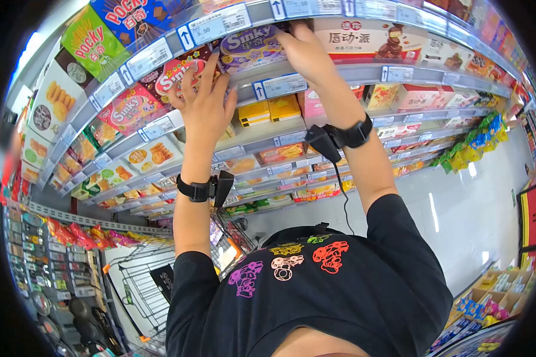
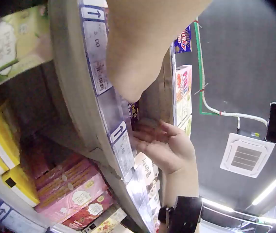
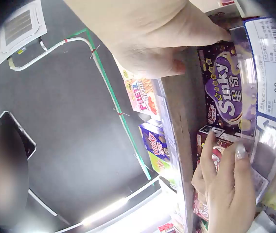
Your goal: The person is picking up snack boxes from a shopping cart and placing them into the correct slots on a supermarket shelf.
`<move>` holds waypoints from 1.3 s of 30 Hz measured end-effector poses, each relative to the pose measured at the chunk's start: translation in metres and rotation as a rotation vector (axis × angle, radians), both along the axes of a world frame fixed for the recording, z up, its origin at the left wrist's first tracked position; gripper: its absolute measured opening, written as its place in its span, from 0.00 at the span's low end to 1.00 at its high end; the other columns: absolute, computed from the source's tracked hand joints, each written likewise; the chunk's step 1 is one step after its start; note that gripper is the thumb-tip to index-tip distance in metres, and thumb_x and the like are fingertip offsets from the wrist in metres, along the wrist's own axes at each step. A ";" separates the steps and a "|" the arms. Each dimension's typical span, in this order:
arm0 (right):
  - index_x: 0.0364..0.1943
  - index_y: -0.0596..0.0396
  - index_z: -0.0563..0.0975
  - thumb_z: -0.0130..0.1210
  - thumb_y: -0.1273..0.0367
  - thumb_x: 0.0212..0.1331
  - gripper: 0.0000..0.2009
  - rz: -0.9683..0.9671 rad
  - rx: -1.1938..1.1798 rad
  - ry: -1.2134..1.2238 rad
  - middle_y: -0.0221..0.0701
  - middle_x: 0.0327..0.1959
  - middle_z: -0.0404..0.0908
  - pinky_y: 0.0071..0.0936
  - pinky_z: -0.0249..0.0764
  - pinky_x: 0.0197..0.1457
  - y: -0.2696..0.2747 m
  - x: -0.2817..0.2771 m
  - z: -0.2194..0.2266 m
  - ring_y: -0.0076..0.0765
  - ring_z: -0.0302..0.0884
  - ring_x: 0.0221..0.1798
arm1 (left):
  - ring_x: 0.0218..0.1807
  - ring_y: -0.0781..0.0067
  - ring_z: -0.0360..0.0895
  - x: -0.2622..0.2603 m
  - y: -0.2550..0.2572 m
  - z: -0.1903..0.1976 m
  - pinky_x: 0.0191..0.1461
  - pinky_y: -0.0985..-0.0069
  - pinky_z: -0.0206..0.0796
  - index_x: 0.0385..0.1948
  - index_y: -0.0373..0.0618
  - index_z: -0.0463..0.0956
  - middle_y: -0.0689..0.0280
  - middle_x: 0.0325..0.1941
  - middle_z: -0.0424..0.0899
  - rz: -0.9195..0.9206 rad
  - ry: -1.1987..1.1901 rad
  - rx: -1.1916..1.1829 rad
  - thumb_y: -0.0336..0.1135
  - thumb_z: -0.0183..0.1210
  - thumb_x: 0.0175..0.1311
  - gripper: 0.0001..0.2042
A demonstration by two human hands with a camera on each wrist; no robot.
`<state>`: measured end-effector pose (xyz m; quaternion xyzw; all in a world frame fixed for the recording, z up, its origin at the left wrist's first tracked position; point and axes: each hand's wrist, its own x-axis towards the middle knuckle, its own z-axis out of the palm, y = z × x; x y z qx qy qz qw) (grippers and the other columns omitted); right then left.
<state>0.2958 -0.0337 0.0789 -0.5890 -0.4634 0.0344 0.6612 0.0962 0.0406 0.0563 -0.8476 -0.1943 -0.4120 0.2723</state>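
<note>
A purple Sinky box (image 1: 253, 47) stands on the upper shelf behind the clear shelf lip. My right hand (image 1: 309, 56) reaches in at its right end, the fingertips right at the box. In the left wrist view the right hand's fingers (image 2: 152, 141) stretch in over the shelf edge, their tips partly hidden. My left hand (image 1: 205, 110) is spread in front of the red Sinky box (image 1: 175, 77) just to the left. The right wrist view shows the left hand's fingertips (image 3: 240, 151) at the seam between the red and purple boxes (image 3: 223, 90).
Price labels (image 1: 280, 87) line the shelf edges. Right of the purple box is a white-and-red snack carton (image 1: 363, 41); Pocky boxes (image 1: 92, 44) stand upper left. Yellow boxes (image 1: 268, 111) sit one shelf lower. A shopping cart (image 1: 143, 285) stands at lower left.
</note>
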 end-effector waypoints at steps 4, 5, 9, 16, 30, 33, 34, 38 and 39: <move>0.50 0.69 0.63 0.49 0.67 0.54 0.22 -0.064 0.136 -0.130 0.55 0.45 0.72 0.39 0.63 0.55 -0.027 -0.020 -0.001 0.59 0.69 0.50 | 0.61 0.61 0.53 0.000 0.002 -0.001 0.61 0.57 0.38 0.36 0.57 0.77 0.74 0.63 0.63 -0.043 -0.029 -0.025 0.42 0.57 0.50 0.11; 0.51 0.68 0.62 0.49 0.68 0.53 0.23 -0.086 0.151 -0.164 0.55 0.47 0.70 0.39 0.61 0.56 -0.032 -0.025 -0.001 0.58 0.68 0.52 | 0.61 0.61 0.53 0.000 0.004 -0.002 0.61 0.57 0.38 0.36 0.57 0.77 0.74 0.63 0.63 -0.060 -0.040 -0.030 0.42 0.57 0.49 0.11; 0.56 0.65 0.60 0.50 0.73 0.51 0.26 -0.191 0.327 -0.390 0.50 0.56 0.63 0.40 0.55 0.61 -0.028 -0.043 -0.022 0.53 0.61 0.58 | 0.61 0.61 0.53 -0.002 0.010 -0.010 0.61 0.58 0.39 0.42 0.61 0.76 0.70 0.62 0.63 -0.076 -0.056 -0.038 0.41 0.58 0.47 0.16; 0.55 0.63 0.65 0.50 0.69 0.53 0.23 -0.202 0.087 -0.697 0.44 0.53 0.70 0.46 0.50 0.65 0.006 -0.075 -0.031 0.50 0.63 0.58 | 0.58 0.61 0.57 -0.039 0.013 -0.051 0.58 0.62 0.46 0.48 0.63 0.74 0.67 0.59 0.65 -0.127 -0.114 -0.019 0.43 0.56 0.48 0.21; 0.51 0.64 0.69 0.48 0.65 0.56 0.20 -0.681 0.085 -0.756 0.44 0.46 0.75 0.43 0.56 0.57 0.065 -0.134 -0.045 0.49 0.70 0.48 | 0.63 0.48 0.53 -0.159 0.118 -0.036 0.62 0.50 0.40 0.62 0.38 0.52 0.48 0.64 0.53 -0.054 -0.513 -0.375 0.41 0.56 0.50 0.36; 0.49 0.64 0.70 0.48 0.65 0.56 0.19 -0.765 0.072 -0.812 0.45 0.44 0.76 0.42 0.59 0.54 0.071 -0.133 -0.048 0.49 0.70 0.43 | 0.63 0.48 0.54 -0.162 0.114 -0.033 0.63 0.54 0.38 0.63 0.36 0.50 0.46 0.64 0.53 -0.012 -0.476 -0.434 0.43 0.52 0.54 0.35; 0.48 0.64 0.71 0.48 0.65 0.56 0.19 -0.778 0.067 -0.812 0.45 0.44 0.76 0.41 0.59 0.53 0.071 -0.132 -0.049 0.49 0.70 0.43 | 0.62 0.49 0.54 -0.160 0.116 -0.034 0.62 0.51 0.37 0.63 0.37 0.50 0.48 0.64 0.54 -0.002 -0.490 -0.439 0.44 0.53 0.51 0.37; 0.47 0.64 0.72 0.48 0.66 0.56 0.17 -0.814 0.097 -0.808 0.44 0.39 0.77 0.40 0.61 0.49 0.073 -0.131 -0.053 0.48 0.69 0.40 | 0.65 0.50 0.51 -0.164 0.117 -0.034 0.62 0.48 0.34 0.63 0.40 0.50 0.49 0.66 0.53 0.006 -0.483 -0.465 0.44 0.55 0.50 0.38; 0.47 0.64 0.72 0.48 0.66 0.56 0.17 -0.816 0.109 -0.805 0.44 0.39 0.77 0.40 0.61 0.49 0.073 -0.131 -0.054 0.48 0.69 0.41 | 0.66 0.51 0.50 -0.164 0.119 -0.034 0.62 0.47 0.32 0.64 0.40 0.50 0.50 0.66 0.52 0.009 -0.482 -0.468 0.43 0.55 0.50 0.38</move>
